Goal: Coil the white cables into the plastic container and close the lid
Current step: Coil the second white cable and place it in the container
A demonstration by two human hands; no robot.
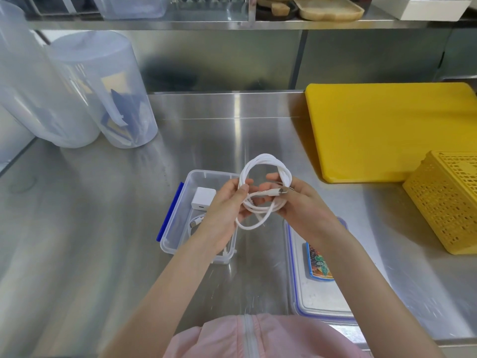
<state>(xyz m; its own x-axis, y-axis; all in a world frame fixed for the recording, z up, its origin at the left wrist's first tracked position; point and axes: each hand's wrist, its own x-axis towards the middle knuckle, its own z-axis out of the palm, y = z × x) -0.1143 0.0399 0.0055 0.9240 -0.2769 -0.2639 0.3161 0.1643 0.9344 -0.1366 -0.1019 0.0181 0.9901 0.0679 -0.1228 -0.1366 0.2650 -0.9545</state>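
A white cable (pixel 263 161) wound into a loose coil hangs above the steel counter, held between both hands. My left hand (pixel 227 205) pinches the coil's left side. My right hand (pixel 302 202) grips the right side, with the cable's plug end lying across its fingers. Under my left hand stands the clear plastic container (pixel 180 210) with blue clips, open. Inside it lie a white charger block (pixel 203 198) and a second white cable (pixel 196 223), partly hidden by my wrist. The container's lid (pixel 317 295) lies flat on the counter under my right forearm, with a coloured label on it.
A yellow cutting board (pixel 387 130) lies at the back right, and a yellow perforated basket (pixel 449 205) stands at the right edge. Tall translucent tubs (pixel 103 91) stand at the back left. A shelf with trays runs along the top.
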